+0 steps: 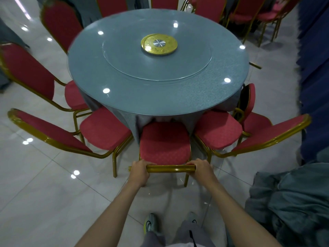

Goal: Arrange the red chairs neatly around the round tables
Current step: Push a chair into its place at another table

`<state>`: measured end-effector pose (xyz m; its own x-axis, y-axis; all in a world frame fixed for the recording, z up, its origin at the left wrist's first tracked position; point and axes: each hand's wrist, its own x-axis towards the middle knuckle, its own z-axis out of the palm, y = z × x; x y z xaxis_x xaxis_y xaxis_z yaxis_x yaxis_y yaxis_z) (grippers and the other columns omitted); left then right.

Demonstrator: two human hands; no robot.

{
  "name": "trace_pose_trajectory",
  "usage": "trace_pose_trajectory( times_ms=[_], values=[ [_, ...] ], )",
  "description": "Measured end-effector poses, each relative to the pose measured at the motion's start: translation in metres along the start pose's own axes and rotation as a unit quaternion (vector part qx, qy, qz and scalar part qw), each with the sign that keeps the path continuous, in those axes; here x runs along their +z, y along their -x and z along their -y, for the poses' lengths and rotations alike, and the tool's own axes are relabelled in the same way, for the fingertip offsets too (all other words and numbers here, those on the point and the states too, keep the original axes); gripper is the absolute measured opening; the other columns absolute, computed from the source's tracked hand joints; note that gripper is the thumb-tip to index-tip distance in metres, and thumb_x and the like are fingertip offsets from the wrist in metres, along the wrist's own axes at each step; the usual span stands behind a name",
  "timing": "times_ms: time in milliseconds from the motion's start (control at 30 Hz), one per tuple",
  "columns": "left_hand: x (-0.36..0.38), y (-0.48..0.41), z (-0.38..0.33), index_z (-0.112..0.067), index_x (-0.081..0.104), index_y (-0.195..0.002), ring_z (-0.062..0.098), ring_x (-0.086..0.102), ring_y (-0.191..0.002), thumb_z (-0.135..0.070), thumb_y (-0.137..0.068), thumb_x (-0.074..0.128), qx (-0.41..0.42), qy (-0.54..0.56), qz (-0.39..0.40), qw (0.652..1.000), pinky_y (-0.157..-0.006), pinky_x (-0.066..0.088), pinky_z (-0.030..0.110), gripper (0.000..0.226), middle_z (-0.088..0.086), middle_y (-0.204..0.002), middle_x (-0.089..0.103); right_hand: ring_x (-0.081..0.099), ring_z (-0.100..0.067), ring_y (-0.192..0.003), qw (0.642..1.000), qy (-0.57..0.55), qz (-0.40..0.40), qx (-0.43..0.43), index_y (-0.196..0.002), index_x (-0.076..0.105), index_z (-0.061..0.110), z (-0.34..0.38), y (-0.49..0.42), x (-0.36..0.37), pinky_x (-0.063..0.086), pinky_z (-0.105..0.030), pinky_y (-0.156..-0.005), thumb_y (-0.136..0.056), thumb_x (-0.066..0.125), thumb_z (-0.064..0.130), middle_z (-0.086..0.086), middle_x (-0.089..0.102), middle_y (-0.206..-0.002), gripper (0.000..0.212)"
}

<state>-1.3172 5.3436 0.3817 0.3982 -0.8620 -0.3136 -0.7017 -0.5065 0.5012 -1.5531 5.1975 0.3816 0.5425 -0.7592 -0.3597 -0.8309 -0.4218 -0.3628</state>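
A red chair (164, 142) with a gold frame stands right in front of me, its seat partly under the near edge of the round table (124, 97). My left hand (140, 172) grips the left end of its gold top rail. My right hand (202, 169) grips the right end of the same rail. More red chairs ring the table: one at near left (105, 129), one at far left (26, 72), one at near right (218, 129). The table has a grey cloth, a glass turntable and a gold centre disc (159, 44).
A heap of grey-blue cloth (292, 207) lies on the floor at my right. Stacked red chairs (249, 16) stand behind the table at top right. Dark blue drapery (315, 77) lines the right side. Glossy white tiles cover the floor; my shoes (150, 222) show below.
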Motion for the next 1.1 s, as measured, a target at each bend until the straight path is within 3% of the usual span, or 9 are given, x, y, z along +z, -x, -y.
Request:
trace_pose_trajectory(
  times_ms=[300, 500, 700, 833, 933, 1100],
  values=[
    [-0.004, -0.01, -0.01, -0.039, 0.076, -0.116, 0.024, 0.068, -0.103, 0.003, -0.09, 0.054, 0.009, -0.031, 0.021, 0.999, -0.099, 0.049, 0.034, 0.054, -0.003, -0.109, 0.077, 0.063, -0.024, -0.112, 0.999, 0.044, 0.028, -0.01, -0.114, 0.071, 0.052, 0.0, -0.006, -0.014, 0.05, -0.048, -0.1, -0.094, 0.066, 0.041, 0.01, 0.069, -0.108, 0.024],
    [-0.007, -0.008, -0.003, -0.031, 0.073, -0.119, 0.024, 0.063, -0.109, 0.0, -0.085, 0.058, -0.002, -0.002, 0.061, 0.998, -0.102, 0.045, 0.038, 0.048, 0.001, -0.112, 0.073, 0.06, -0.025, -0.114, 0.999, 0.0, -0.001, 0.038, -0.108, 0.075, 0.041, 0.007, -0.001, -0.008, 0.048, -0.05, -0.103, -0.095, 0.068, 0.034, 0.008, 0.067, -0.106, 0.017],
    [-0.017, -0.01, -0.002, -0.03, 0.071, -0.111, 0.016, 0.062, -0.097, -0.019, -0.08, 0.073, -0.035, 0.056, 0.142, 0.988, -0.078, 0.045, 0.029, 0.032, -0.005, -0.098, 0.069, 0.06, -0.022, -0.114, 0.995, -0.079, -0.013, 0.052, -0.112, 0.074, 0.033, 0.009, 0.008, -0.004, 0.048, -0.051, -0.103, -0.09, 0.073, 0.02, 0.004, 0.067, -0.111, 0.025],
    [-0.012, -0.006, -0.019, -0.03, 0.07, -0.109, 0.02, 0.061, -0.102, -0.031, -0.081, 0.075, 0.008, 0.056, 0.106, 0.993, -0.09, 0.049, 0.036, 0.028, -0.004, -0.102, 0.065, 0.059, -0.017, -0.111, 0.985, -0.164, -0.037, 0.029, -0.112, 0.073, 0.031, 0.007, 0.021, -0.003, 0.047, -0.046, -0.105, -0.089, 0.074, 0.021, 0.006, 0.066, -0.108, 0.025],
    [-0.005, -0.001, -0.034, -0.036, 0.067, -0.118, 0.021, 0.055, -0.113, -0.045, -0.082, 0.074, 0.046, 0.042, 0.072, 0.995, -0.106, 0.042, 0.048, 0.038, -0.004, -0.111, 0.059, 0.065, -0.014, -0.105, 0.963, -0.266, -0.048, 0.015, -0.11, 0.069, 0.034, 0.003, 0.034, -0.008, 0.056, -0.032, -0.096, -0.088, 0.074, 0.012, 0.004, 0.066, -0.11, 0.032],
    [0.005, 0.001, -0.065, -0.044, 0.067, -0.111, 0.005, 0.057, -0.104, -0.072, -0.075, 0.068, 0.111, 0.082, 0.029, 0.99, -0.096, 0.043, 0.043, 0.045, -0.022, -0.103, 0.06, 0.069, -0.007, -0.102, 0.93, -0.358, -0.082, 0.012, -0.109, 0.071, 0.034, -0.013, 0.046, -0.024, 0.059, -0.026, -0.089, -0.096, 0.066, 0.016, 0.008, 0.073, -0.107, 0.023]
  ],
)
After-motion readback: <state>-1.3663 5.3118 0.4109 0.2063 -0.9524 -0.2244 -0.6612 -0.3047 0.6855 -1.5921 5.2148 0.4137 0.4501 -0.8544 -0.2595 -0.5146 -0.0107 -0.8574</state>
